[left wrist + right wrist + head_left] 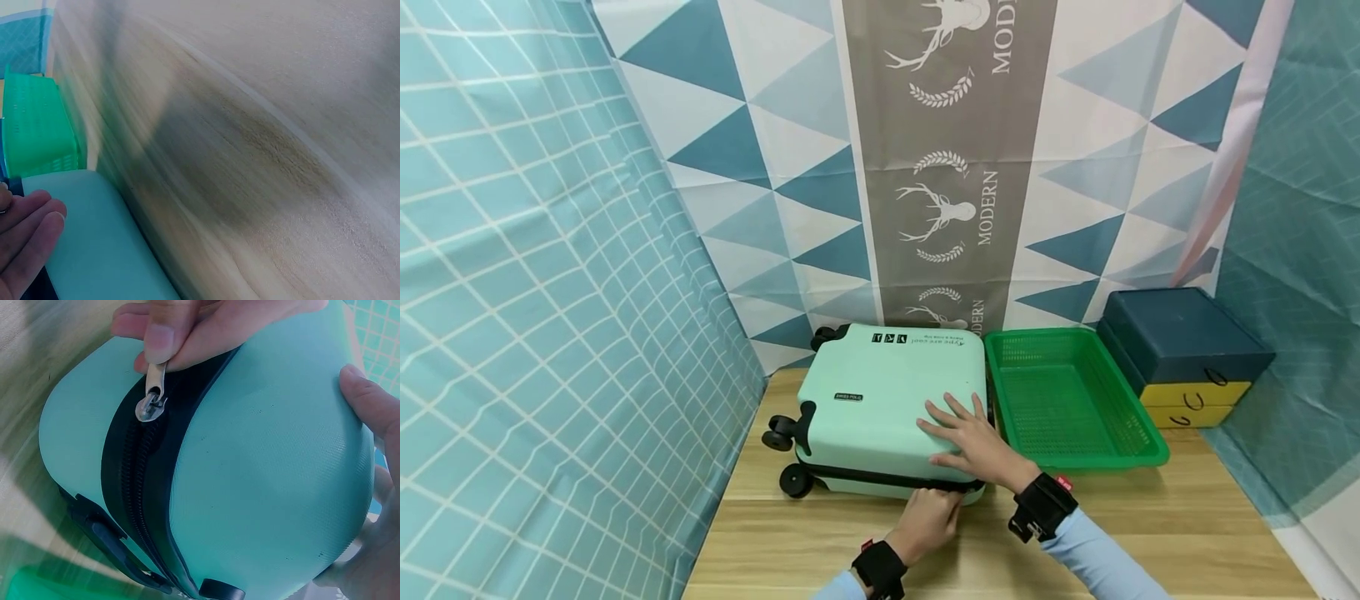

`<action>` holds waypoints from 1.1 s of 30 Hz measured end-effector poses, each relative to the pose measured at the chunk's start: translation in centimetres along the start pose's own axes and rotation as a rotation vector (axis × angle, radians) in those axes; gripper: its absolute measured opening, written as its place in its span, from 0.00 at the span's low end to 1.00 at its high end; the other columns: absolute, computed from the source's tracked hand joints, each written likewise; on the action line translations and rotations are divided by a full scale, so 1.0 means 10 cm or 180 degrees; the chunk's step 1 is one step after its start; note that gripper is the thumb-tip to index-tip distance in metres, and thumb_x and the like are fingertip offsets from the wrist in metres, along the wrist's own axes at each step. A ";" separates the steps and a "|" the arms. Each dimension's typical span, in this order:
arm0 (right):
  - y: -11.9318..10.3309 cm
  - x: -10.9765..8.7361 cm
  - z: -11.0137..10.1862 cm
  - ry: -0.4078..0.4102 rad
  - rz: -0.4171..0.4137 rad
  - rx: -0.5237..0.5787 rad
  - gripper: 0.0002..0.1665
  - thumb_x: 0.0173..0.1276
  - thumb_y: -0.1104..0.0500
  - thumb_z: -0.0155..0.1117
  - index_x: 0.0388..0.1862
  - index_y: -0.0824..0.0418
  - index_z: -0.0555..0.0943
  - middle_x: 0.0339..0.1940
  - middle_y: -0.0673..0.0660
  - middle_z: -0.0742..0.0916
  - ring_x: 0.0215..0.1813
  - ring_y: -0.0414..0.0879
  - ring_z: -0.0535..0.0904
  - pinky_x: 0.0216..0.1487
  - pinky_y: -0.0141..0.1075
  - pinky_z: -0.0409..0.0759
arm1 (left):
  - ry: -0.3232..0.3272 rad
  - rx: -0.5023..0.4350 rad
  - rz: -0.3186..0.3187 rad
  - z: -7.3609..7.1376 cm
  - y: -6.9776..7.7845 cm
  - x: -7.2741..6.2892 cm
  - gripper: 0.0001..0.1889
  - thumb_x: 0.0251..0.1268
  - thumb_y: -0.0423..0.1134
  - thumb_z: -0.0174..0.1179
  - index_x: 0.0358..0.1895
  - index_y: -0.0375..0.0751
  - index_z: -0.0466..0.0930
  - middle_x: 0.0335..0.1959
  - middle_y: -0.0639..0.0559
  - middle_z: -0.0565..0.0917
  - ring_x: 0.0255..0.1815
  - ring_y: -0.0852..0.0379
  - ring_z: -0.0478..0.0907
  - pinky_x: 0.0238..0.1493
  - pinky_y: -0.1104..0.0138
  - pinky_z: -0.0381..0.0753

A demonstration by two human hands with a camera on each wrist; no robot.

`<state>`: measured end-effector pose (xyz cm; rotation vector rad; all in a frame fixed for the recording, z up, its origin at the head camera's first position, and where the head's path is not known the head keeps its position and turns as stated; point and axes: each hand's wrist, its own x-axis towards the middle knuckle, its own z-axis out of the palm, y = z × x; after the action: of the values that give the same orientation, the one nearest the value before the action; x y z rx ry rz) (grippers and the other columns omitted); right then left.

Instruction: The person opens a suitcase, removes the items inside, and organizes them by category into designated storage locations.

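Observation:
A mint-green suitcase [880, 425] lies flat on the wooden table, its black wheels [782, 433] toward the left. My left hand [927, 523] is at the near side by the right front corner. In the right wrist view, its thumb and finger pinch a metal zipper pull [155, 377] on the black zipper [139, 481] that runs round the side. The teeth below the slider are closed together. My right hand [973, 446] rests on the suitcase's top near that corner, fingers spread. A black side handle [112, 544] shows on the suitcase's right end.
A green plastic basket [1000, 400] stands right beside the suitcase. Behind it to the right, dark blue and yellow boxes [1187, 333] are stacked. Patterned cloth [805, 167] hangs along the back, and a teal checked curtain [550, 317] borders the left side.

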<state>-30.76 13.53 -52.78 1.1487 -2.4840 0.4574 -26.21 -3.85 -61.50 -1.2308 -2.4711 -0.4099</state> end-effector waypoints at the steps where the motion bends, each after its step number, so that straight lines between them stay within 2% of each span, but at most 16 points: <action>1: 0.00 0.00 0.00 0.0004 -0.0007 0.0005 0.38 0.67 0.43 0.66 0.72 0.54 0.72 0.74 0.63 0.70 0.74 0.69 0.57 0.66 0.72 0.45 | 0.0005 -0.0028 -0.0004 0.00 0.00 -0.01 0.08 0.68 0.33 0.62 0.30 0.48 0.79 0.18 0.60 0.69 0.15 0.71 0.59 0.21 0.77 0.52; 9: 0.01 -0.04 0.01 0.0087 0.0012 0.0053 0.37 0.65 0.44 0.68 0.72 0.54 0.73 0.73 0.63 0.70 0.74 0.69 0.57 0.67 0.72 0.43 | 0.0059 -0.0086 -0.0043 -0.01 -0.03 -0.07 0.08 0.70 0.33 0.61 0.31 0.48 0.79 0.17 0.62 0.63 0.16 0.71 0.55 0.24 0.76 0.49; 14: 0.03 -0.04 0.04 0.0095 0.0000 0.0004 0.38 0.65 0.44 0.68 0.72 0.54 0.73 0.73 0.63 0.71 0.74 0.69 0.58 0.66 0.72 0.45 | 0.0092 -0.0100 -0.0158 -0.03 -0.06 -0.12 0.04 0.70 0.33 0.60 0.39 0.47 0.83 0.16 0.63 0.61 0.15 0.73 0.53 0.23 0.77 0.48; 16: 0.04 -0.04 0.04 0.0113 -0.0027 -0.0006 0.38 0.65 0.43 0.68 0.72 0.54 0.73 0.73 0.63 0.71 0.74 0.69 0.59 0.66 0.73 0.45 | 0.0168 -0.0112 -0.0194 -0.06 -0.10 -0.17 0.04 0.70 0.33 0.61 0.39 0.46 0.83 0.15 0.62 0.60 0.15 0.73 0.50 0.23 0.77 0.47; 20: 0.06 -0.03 0.05 0.0115 -0.0033 -0.0008 0.38 0.66 0.42 0.66 0.72 0.52 0.72 0.74 0.61 0.70 0.75 0.67 0.58 0.66 0.73 0.45 | 0.0448 -0.0072 -0.0311 -0.11 -0.24 -0.35 0.06 0.65 0.30 0.64 0.31 0.46 0.82 0.12 0.63 0.57 0.14 0.74 0.45 0.21 0.77 0.45; 23: 0.07 -0.06 0.04 0.0106 0.0032 -0.0024 0.38 0.66 0.42 0.66 0.72 0.52 0.72 0.74 0.60 0.70 0.75 0.66 0.57 0.66 0.72 0.44 | 0.0609 -0.0041 -0.0410 -0.15 -0.35 -0.47 0.10 0.60 0.29 0.67 0.25 0.46 0.80 0.09 0.63 0.60 0.12 0.74 0.50 0.18 0.78 0.50; 28: 0.06 -0.08 0.04 0.0104 0.0050 -0.0008 0.38 0.65 0.43 0.67 0.72 0.52 0.73 0.74 0.61 0.70 0.75 0.67 0.57 0.67 0.71 0.43 | 0.0724 0.0091 -0.0514 -0.20 -0.49 -0.62 0.12 0.57 0.29 0.69 0.21 0.46 0.78 0.09 0.62 0.68 0.10 0.71 0.63 0.15 0.75 0.59; 33: 0.04 -0.04 0.07 0.0071 0.0028 0.0033 0.38 0.66 0.43 0.67 0.73 0.52 0.71 0.75 0.61 0.69 0.75 0.67 0.56 0.68 0.71 0.42 | 0.0749 0.0129 -0.0679 -0.28 -0.62 -0.76 0.10 0.56 0.29 0.69 0.23 0.46 0.81 0.09 0.61 0.69 0.10 0.70 0.62 0.16 0.75 0.58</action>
<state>-30.97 13.81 -53.63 1.1311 -2.4714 0.4835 -26.42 -13.90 -62.84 -0.8517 -2.3992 -0.5251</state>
